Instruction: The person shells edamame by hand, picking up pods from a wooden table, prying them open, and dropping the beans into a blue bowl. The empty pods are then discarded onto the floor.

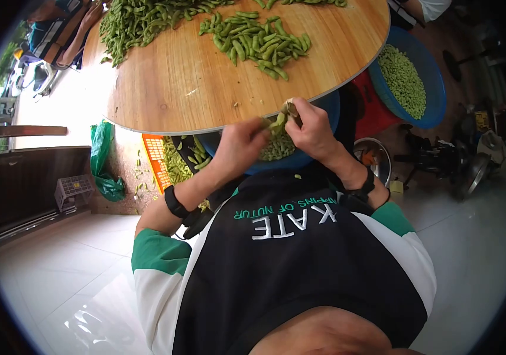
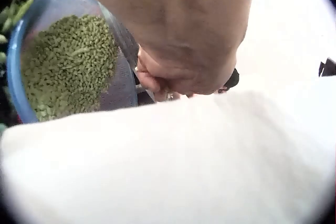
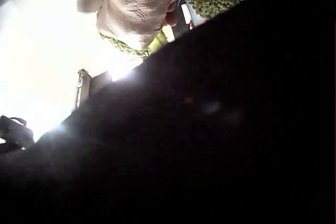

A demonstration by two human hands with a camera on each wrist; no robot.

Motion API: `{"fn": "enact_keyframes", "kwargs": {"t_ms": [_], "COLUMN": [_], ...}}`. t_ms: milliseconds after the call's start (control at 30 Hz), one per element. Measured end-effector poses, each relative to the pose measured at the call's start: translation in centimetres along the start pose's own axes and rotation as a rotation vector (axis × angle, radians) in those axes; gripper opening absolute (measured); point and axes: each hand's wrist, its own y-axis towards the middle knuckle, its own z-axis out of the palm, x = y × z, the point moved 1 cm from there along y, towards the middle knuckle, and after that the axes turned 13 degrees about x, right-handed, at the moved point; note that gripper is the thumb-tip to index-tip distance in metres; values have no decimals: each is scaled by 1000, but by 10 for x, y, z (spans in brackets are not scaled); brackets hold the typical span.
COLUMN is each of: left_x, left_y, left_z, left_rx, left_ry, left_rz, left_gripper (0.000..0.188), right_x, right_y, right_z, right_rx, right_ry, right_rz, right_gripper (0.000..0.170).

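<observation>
The right hand (image 1: 313, 131) pinches lumpy green pods (image 1: 279, 123) over the curved blue basin (image 1: 301, 161); the blurred left hand (image 1: 241, 147), I can't tell.

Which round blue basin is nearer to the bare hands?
The round blue basin below the left hand and right hand; the other blue basin sits farther right.

Head view: left hand (image 1: 240, 151) is showing blurred at centre, its grip unclear. Tabletop (image 1: 164, 89) is running off the top edge and hiding part of the blue tub (image 1: 276, 166). Left wrist view: a white surface (image 2: 157, 166) is covering the lower half. Right wrist view: a dark mass (image 3: 210, 145) is concealing the lower right; the top edge is cutting off the right hand (image 3: 139, 11).
</observation>
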Motion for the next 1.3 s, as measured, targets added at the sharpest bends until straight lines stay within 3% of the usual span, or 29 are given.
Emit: {"fn": "enact_keyframes", "kwargs": {"t_ms": [67, 133, 233, 300, 433, 500, 600, 667, 733, 867, 967, 1033, 1067, 1133, 1167, 1300], "left_x": [-2, -1, 0, 0, 0, -11, -12, -17, -16, -10, -5, -6, -10, -21, -17, -18], "left_y": [0, 0, -1, -1, 2, 2, 4, 3, 2, -9, -29, -50, -57, -80, -81, -21], "left_z": [-8, -8, -7, 0, 5, 4, 5, 2, 0, -5, -37, -62, -72, -102, -113, -127], "left_rx": [-52, -67, -131, -241, -276, -377, -417, -425, -394, -340, -216, -130, -106, 121, 205, -112], "left_ry": [-310, -300, -236, -187, -368, 45, 202, 187, 15, -49, 296, 515, 636, 923, 967, 867], "left_rz": [-184, -145, -185, -42, -46, 124, 193, 195, 158, 108, -49, -94, -95, -469, -506, -136], "left_gripper": [10, 10, 12, 16, 16, 14, 14, 13, 13, 10, 7, 7, 8, 8, 11, 10], "right_x": [7, 10, 23, 18, 18, 20, 22, 21, 18, 14, 12, 11, 7, -1, -1, 0], "right_y": [1, 4, 4, 1, 6, 9, 12, 17, 19, 17, 12, 9, 7, 2, 2, 2], "right_z": [-3, -6, -7, 2, 1, 5, 9, 7, 3, 4, -1, -5, -3, 4, 3, 8], "right_rx": [-5, -101, -66, -8, 10, -28, -76, -94, 64, 143, 298, 341, 335, 355, 360, 388], "right_ry": [21, -378, -383, -315, -145, -99, 16, 75, 180, 367, 545, 346, 348, 434, 399, 403], "right_rz": [-38, -341, -421, -340, -258, -239, -216, -223, -75, 11, 56, -120, -119, -132, -155, -89], "right_gripper": [26, 26, 29, 30, 32, 33, 32, 30, 26, 24, 22, 18, 18, 17, 16, 14]}}
